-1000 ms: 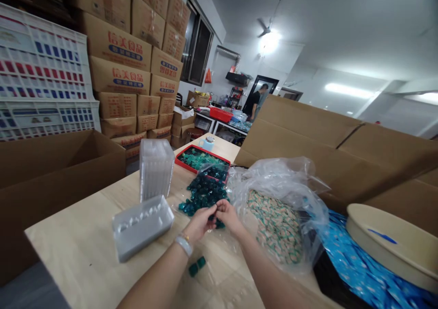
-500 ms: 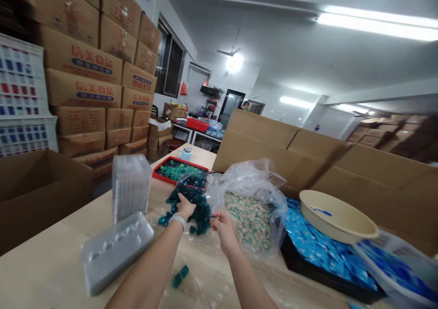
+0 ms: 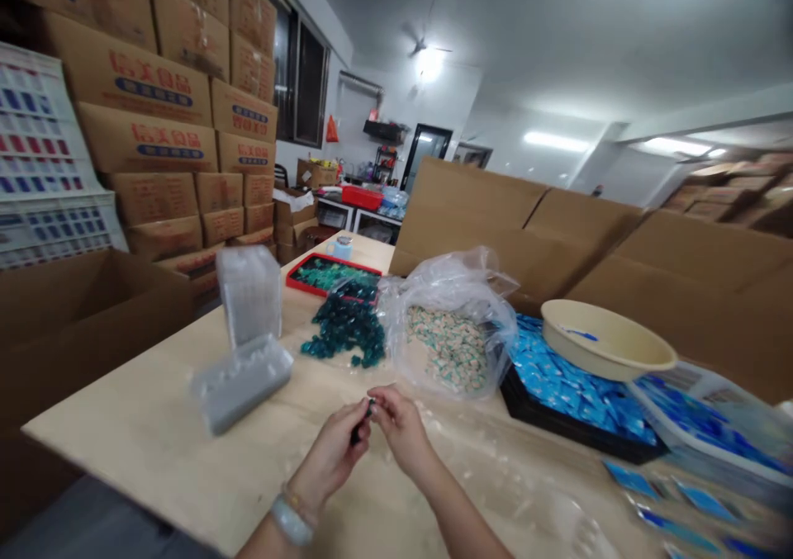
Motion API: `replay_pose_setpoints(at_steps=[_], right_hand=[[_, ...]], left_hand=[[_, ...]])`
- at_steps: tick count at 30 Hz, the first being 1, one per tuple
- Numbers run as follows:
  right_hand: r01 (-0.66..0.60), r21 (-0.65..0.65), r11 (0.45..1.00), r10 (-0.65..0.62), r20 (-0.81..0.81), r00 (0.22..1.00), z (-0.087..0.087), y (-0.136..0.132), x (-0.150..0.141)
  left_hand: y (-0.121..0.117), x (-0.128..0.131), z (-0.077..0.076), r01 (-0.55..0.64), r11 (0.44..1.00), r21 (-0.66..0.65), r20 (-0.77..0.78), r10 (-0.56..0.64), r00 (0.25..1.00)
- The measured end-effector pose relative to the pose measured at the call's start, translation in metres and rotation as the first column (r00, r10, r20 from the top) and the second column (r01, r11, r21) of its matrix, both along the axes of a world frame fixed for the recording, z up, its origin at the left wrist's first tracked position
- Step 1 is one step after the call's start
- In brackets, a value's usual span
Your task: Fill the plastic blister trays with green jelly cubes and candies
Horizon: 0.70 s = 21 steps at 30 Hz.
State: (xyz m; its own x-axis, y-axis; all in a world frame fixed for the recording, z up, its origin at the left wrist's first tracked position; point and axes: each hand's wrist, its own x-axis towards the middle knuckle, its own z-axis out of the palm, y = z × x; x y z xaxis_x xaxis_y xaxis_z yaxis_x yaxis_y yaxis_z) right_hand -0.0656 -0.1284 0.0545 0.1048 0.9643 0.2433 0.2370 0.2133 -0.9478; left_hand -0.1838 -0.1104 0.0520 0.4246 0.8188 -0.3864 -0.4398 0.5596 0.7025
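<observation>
My left hand (image 3: 334, 447) and my right hand (image 3: 400, 427) meet above the wooden table (image 3: 142, 402), pinching a small dark teal piece (image 3: 363, 420) between their fingers. Much of that piece is hidden by my fingers. Beyond them lies a loose heap of dark teal pieces (image 3: 347, 328) on clear plastic. To its right, an open clear plastic bag (image 3: 449, 348) holds pale sachets with green marks. A stack of clear moulded trays (image 3: 249, 295) stands left of the heap, and a grey moulded tray (image 3: 241, 381) lies tilted against it.
A red-rimmed tray of teal pieces (image 3: 331, 277) and a pale blue mug (image 3: 340, 248) stand farther along the table. To the right are a black tray of blue sachets (image 3: 570, 386) and a beige basin (image 3: 604, 340). Cardboard boxes (image 3: 471, 212) rise behind and left.
My hands have moved from the teal heap toward the table's near side, now pinching a small piece. The view has shifted, and the loose teal pieces near the front no longer show.
</observation>
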Motion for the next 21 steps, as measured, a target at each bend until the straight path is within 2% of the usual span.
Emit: replay_pose_setpoints(at_steps=[2, 3, 6, 8, 10, 12, 14, 16, 18, 19, 21], right_hand=[[-0.037, 0.033, 0.999, 0.032, 0.124, 0.992, -0.003, -0.017, -0.005], [-0.074, 0.009, 0.997, 0.072, 0.13, 0.989, -0.006, -0.025, -0.007], [-0.217, -0.12, 0.969, 0.22, 0.01, 0.976, -0.022, -0.039, -0.013], [-0.276, -0.166, 0.947, 0.277, -0.016, 0.961, -0.031, -0.041, -0.017], [-0.268, -0.162, 0.95, 0.286, 0.099, 0.953, -0.035, -0.034, -0.022], [-0.267, -0.111, 0.957, 0.288, 0.293, 0.911, -0.034, -0.018, -0.027], [-0.319, -0.061, 0.946, 0.304, 0.509, 0.805, -0.031, 0.003, -0.032], [-0.408, -0.071, 0.91, 0.339, 0.695, 0.635, -0.031, 0.024, -0.039], [-0.487, -0.134, 0.863, 0.385, 0.799, 0.462, -0.035, 0.039, -0.045], [-0.519, -0.163, 0.839, 0.411, 0.816, 0.408, -0.037, 0.044, -0.047], [-0.562, -0.188, 0.806, 0.456, 0.803, 0.385, -0.044, 0.049, -0.047]], left_hand=[[-0.016, -0.007, -0.002, -0.008, 0.999, -0.053, 0.048, 0.01, 0.999], [-0.024, -0.009, -0.004, 0.0, 0.999, -0.053, 0.049, 0.003, 0.999], [-0.041, -0.018, -0.012, 0.031, 0.999, -0.017, -0.021, -0.031, 0.999], [-0.046, -0.027, -0.019, 0.028, 1.0, -0.005, -0.118, -0.028, 0.993], [-0.043, -0.042, -0.024, -0.048, 0.998, 0.031, -0.266, 0.054, 0.963], [-0.036, -0.06, -0.029, -0.184, 0.976, 0.115, -0.404, 0.215, 0.889], [-0.028, -0.078, -0.034, -0.273, 0.939, 0.21, -0.473, 0.342, 0.812], [-0.021, -0.091, -0.04, -0.25, 0.934, 0.254, -0.498, 0.348, 0.794], [-0.018, -0.098, -0.048, -0.193, 0.94, 0.28, -0.519, 0.317, 0.793], [-0.017, -0.1, -0.051, -0.173, 0.941, 0.289, -0.529, 0.308, 0.791], [-0.017, -0.1, -0.058, -0.143, 0.944, 0.298, -0.544, 0.291, 0.787]])
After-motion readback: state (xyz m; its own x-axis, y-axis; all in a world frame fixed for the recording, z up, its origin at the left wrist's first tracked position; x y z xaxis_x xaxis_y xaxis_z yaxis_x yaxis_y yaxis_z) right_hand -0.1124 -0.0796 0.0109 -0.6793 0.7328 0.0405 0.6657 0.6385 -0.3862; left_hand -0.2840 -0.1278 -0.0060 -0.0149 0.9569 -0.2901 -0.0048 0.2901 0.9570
